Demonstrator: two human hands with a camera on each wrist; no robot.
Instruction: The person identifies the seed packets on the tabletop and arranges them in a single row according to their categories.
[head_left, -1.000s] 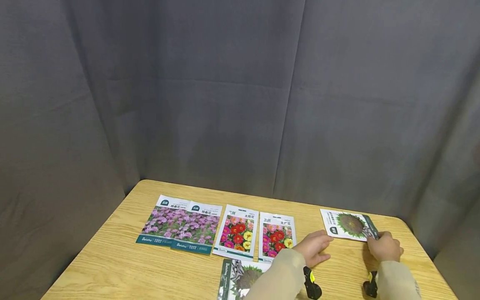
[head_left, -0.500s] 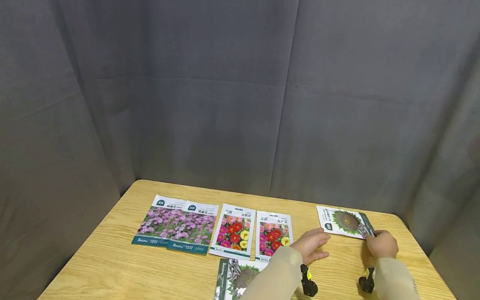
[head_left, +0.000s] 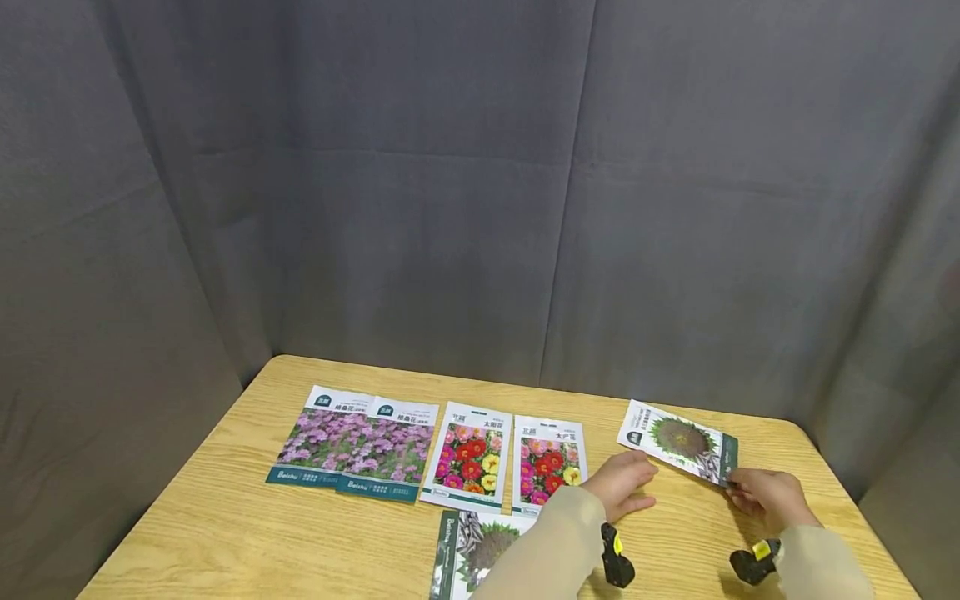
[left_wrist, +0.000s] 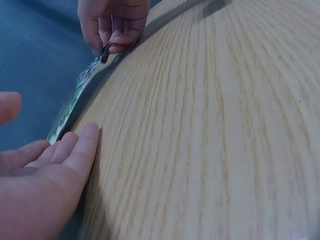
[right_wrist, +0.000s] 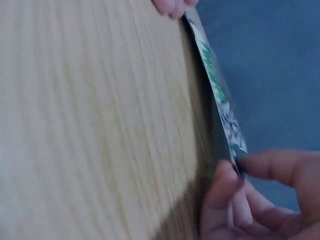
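Observation:
A sunflower seed packet [head_left: 678, 440], white with a dark green end, lies sideways at the back right of the table, raised at its near edge in the wrist views. My right hand [head_left: 772, 497] pinches its green end between thumb and fingers, as the right wrist view shows at the packet [right_wrist: 215, 80]. By the packet's other end is my left hand [head_left: 621, 485], its fingers extended and thumb apart; in the left wrist view the left hand's fingertips [left_wrist: 90, 131] are right at the packet's edge [left_wrist: 75, 105].
Two purple-flower seed packets [head_left: 390, 454] overlap on the left of the wooden table [head_left: 247, 533]. Two packets with red and yellow flowers [head_left: 468, 458] stand side by side right of them. Another sunflower packet [head_left: 480, 542] lies in front, partly under my left sleeve. Grey curtains surround the table.
The sunflower packet has shifted slightly left and turned, its left end now farther back. My right hand has turned at the wrist while pinching it. The left hand has stayed nearly in place.

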